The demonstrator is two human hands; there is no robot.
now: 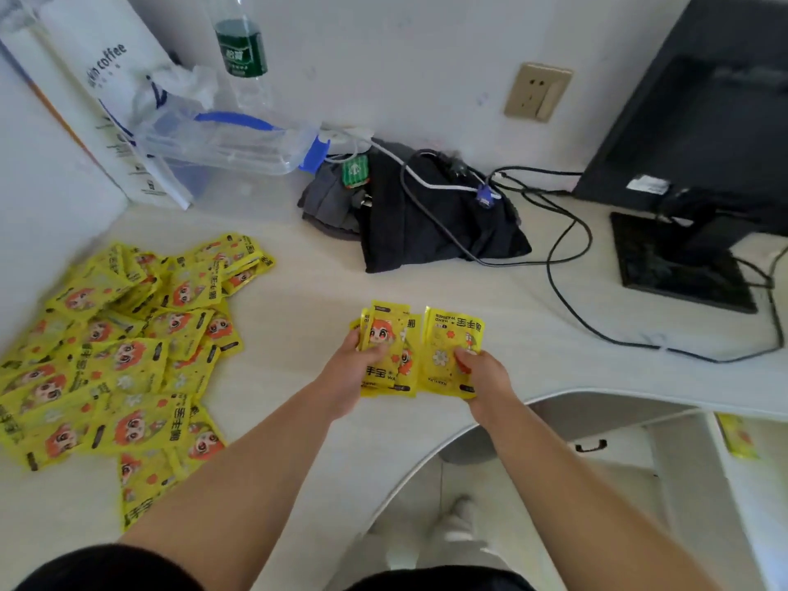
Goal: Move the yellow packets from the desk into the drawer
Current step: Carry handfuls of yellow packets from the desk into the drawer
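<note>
A large pile of yellow packets [115, 364] with an orange-haired cartoon face covers the left side of the white desk [307, 292]. My left hand [351, 373] grips a small stack of yellow packets [388, 347] above the desk's front edge. My right hand [484, 373] holds a single yellow packet [450, 343] just beside that stack. At the lower right an open white drawer [763, 484] shows one yellow packet [737, 441] lying inside.
A dark cloth bundle [430, 219] with cables over it lies at the back middle. A black monitor [703, 121] stands on its base at the right. A clear plastic box [221, 142], a paper coffee bag [106, 100] and a water bottle [243, 53] stand at the back left.
</note>
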